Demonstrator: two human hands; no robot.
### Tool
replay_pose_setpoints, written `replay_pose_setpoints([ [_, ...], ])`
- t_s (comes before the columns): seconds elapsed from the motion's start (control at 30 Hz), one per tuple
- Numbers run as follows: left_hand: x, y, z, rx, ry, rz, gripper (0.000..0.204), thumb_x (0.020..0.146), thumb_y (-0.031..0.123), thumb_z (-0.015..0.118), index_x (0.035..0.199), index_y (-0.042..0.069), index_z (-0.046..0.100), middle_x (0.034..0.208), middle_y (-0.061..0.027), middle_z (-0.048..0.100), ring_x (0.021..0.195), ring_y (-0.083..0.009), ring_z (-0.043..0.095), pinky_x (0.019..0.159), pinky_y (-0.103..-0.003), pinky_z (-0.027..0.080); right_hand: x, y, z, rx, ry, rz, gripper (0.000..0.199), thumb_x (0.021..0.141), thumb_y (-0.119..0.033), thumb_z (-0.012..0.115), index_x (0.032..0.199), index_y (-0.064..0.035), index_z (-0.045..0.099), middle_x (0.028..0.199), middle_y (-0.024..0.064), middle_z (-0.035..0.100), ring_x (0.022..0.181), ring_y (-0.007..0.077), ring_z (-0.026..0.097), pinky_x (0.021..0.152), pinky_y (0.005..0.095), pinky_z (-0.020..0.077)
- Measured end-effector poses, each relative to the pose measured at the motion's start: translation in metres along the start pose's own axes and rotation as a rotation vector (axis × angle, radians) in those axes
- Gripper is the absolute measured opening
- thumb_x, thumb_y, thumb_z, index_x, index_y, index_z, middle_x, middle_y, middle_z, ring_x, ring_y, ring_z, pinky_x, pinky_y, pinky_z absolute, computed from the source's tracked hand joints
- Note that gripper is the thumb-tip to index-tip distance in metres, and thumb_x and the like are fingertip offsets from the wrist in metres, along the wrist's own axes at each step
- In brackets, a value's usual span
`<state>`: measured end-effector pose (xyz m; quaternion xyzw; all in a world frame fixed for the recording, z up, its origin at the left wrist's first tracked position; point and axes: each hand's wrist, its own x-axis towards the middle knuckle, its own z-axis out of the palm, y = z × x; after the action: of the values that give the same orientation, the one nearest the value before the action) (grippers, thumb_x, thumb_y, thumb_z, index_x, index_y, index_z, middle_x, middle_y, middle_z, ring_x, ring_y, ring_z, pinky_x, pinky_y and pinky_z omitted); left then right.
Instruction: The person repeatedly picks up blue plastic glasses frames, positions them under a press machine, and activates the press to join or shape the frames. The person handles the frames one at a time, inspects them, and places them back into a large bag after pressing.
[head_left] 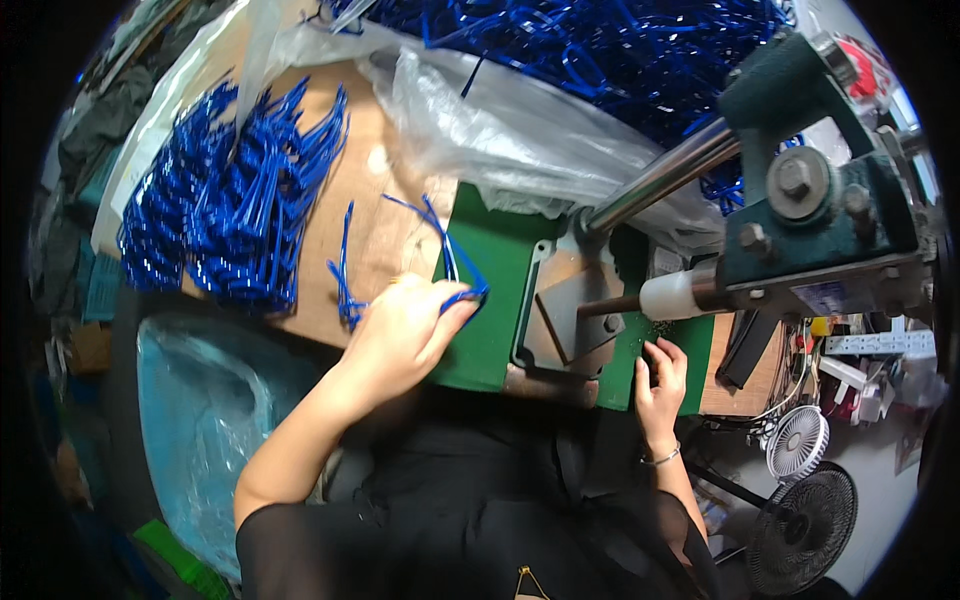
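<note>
My left hand (400,330) is closed round a narrow, glossy blue plastic strip (464,262), folded into a loop that sticks out past the fingers over the green mat (490,240). Another loose blue strip (343,270) lies on the brown board just left of this hand. To the right of a dark green hand press (830,220), my right hand (662,388) rests at the mat with fingers curved and slightly apart. Tiny parts (657,328), too small to name, lie scattered by its fingertips. A metal plate (575,310) sits under the press's rod, with nothing blue on it.
A thick bundle of blue strips (230,200) covers the board's left side. Clear plastic sheeting (450,110) and a large blue heap (580,50) lie behind. A blue tub (165,420) stands lower left; a small white fan (798,442) and a black fan (805,525) are at right.
</note>
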<state>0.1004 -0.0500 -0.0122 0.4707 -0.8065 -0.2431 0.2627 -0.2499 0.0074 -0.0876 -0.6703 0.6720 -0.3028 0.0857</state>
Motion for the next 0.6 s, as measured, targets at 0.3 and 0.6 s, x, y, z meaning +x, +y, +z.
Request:
replay_pose_setpoints([
  [0.3,-0.001,-0.031,0.012,0.253,-0.059,0.029,0.033,0.075,0.023,0.069,0.100,0.005,0.056,0.087,-0.0127,0.057,0.080,-0.0304,0.058,0.069,-0.037,0.048,0.008,-0.004,0.005,-0.004,0.091,-0.082,0.018,0.075,-0.006,0.064,0.093,-0.0056,0.064,0.099,0.0126,0.058,0.088,0.0291,0.058,0.076,0.0359,0.0475],
  [0.6,0.234,-0.019,0.018,-0.688,0.668,-0.322,0.045,0.079,0.034,0.069,0.097,-0.006,0.060,0.092,-0.0123,0.063,0.083,-0.0169,0.058,0.075,-0.030,0.046,0.007,-0.011,0.006,-0.029,0.103,-0.075,0.014,0.076,-0.007,0.063,0.090,-0.0061,0.064,0.094,0.0127,0.059,0.086,0.0289,0.058,0.073,0.0360,0.0480],
])
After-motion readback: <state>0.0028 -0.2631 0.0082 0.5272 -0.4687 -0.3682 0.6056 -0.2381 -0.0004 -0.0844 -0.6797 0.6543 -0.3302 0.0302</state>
